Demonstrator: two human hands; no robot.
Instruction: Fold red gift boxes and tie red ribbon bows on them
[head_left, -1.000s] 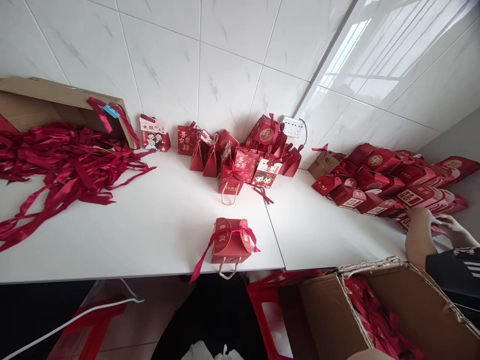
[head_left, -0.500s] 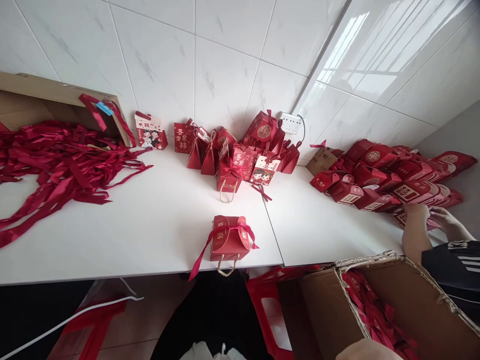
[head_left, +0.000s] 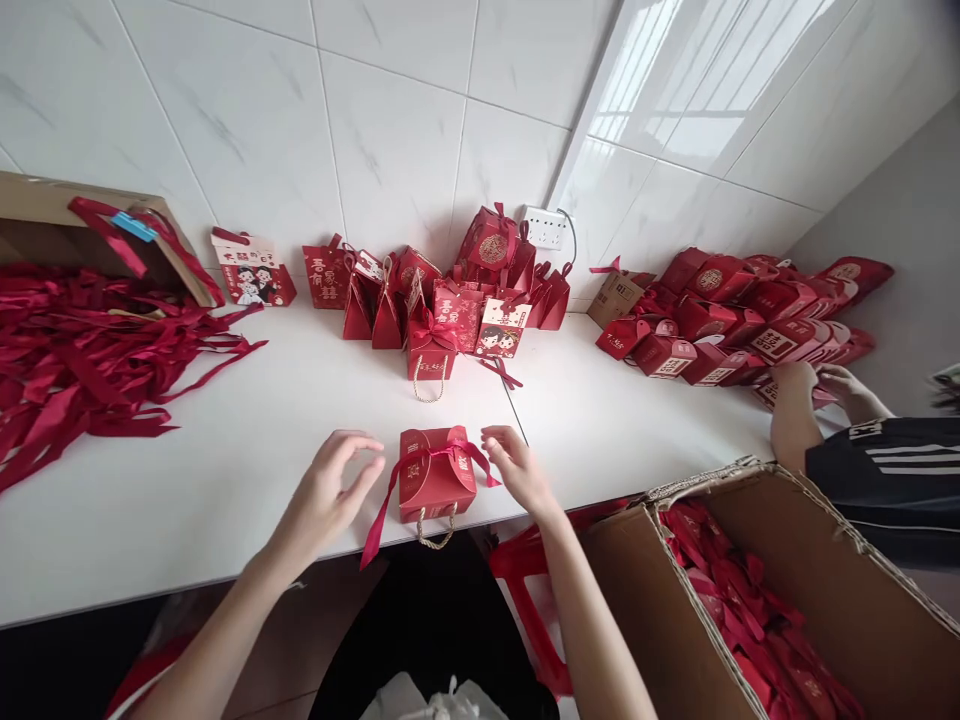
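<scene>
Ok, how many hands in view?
4: left hand and right hand, flanking the ribboned box; a co-worker's two hands at the piled boxes, far right, partly hidden.

Box (head_left: 437, 492) up front on the table (head_left: 247, 510), left hand (head_left: 335, 483) just left, right hand (head_left: 519, 470) just right, smaller packages (head_left: 457, 312) right behind, ribbons (head_left: 97, 345) away left, stack (head_left: 709, 318) out right, carton (head_left: 634, 590) before it.

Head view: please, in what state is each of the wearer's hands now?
Left hand: open, holding nothing, left of the red box.
Right hand: open, holding nothing, right of it.
</scene>
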